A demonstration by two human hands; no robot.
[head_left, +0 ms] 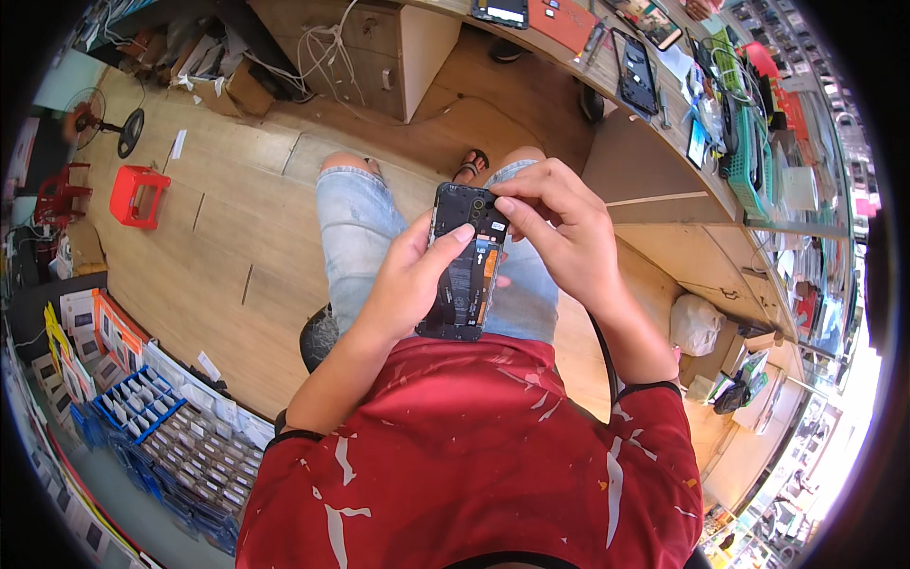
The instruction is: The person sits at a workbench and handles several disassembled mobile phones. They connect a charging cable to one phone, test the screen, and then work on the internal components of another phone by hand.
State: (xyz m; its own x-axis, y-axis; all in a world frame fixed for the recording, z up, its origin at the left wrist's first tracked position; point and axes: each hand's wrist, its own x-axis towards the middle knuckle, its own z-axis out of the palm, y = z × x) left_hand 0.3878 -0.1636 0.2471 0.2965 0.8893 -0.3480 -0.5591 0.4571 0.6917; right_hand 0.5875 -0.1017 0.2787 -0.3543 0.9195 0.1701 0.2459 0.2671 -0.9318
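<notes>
A black smartphone point(458, 284) with its back cover off is held above my lap, its insides facing up. Its camera lenses are near the top, with the battery and an orange-edged strip lower down. My left hand point(409, 277) is closed around the phone's left side, the thumb lying over its upper part. At the top right corner, my right hand point(566, 220) has thumb and index finger pinched on the phone's edge. Whether a small part sits between those fingertips is hidden.
A workbench point(607, 66) at the upper right bears another opened phone point(635, 71), a red mat point(561, 24), tools and a green basket point(749, 161). On the floor at left stand a red stool point(139, 196) and a fan point(87, 116). A blue parts tray point(139, 403) is lower left.
</notes>
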